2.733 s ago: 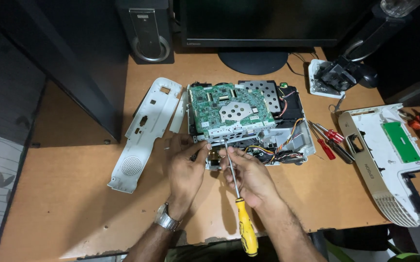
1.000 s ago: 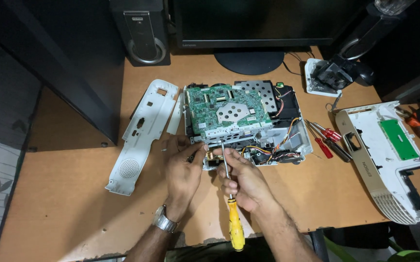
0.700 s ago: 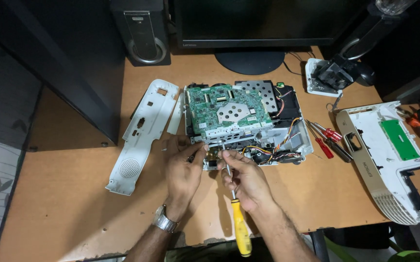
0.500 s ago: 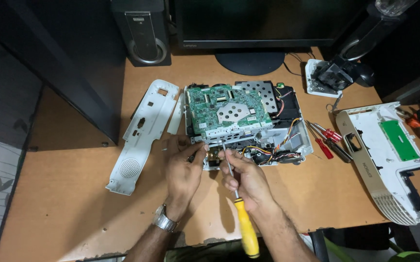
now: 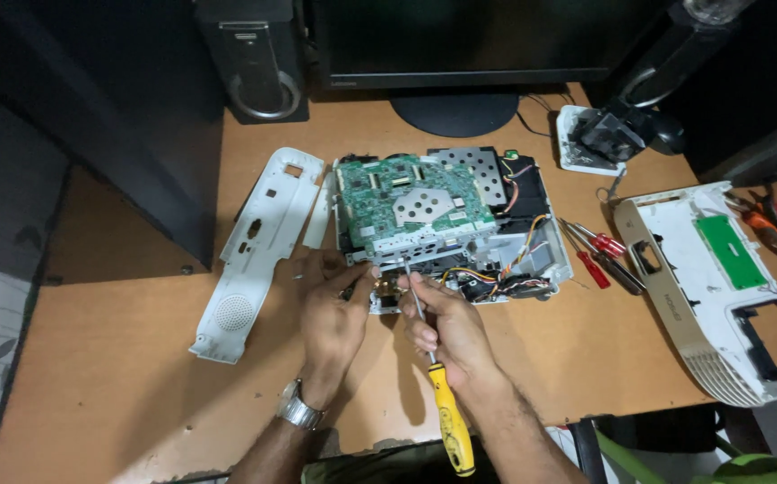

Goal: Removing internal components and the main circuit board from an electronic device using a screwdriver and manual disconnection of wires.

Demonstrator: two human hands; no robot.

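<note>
Desk (image 5: 119,394): screwdriver (image 5: 442,394) handle lower, hands (image 5: 447,327) unmoved.

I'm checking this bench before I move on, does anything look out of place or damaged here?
Nothing looks broken or spilled. The device lies opened, green circuit board bare, coloured wires spilling out. Its white panel and white cover lie detached on either side.

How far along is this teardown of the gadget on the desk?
Done: the white top cover lies off to the right and a white side panel to the left, baring the green circuit board. In hand: the right hand holds a yellow-handled screwdriver at the front edge while the left hand steadies the chassis. Left: the board and wiring sit in place.
</note>
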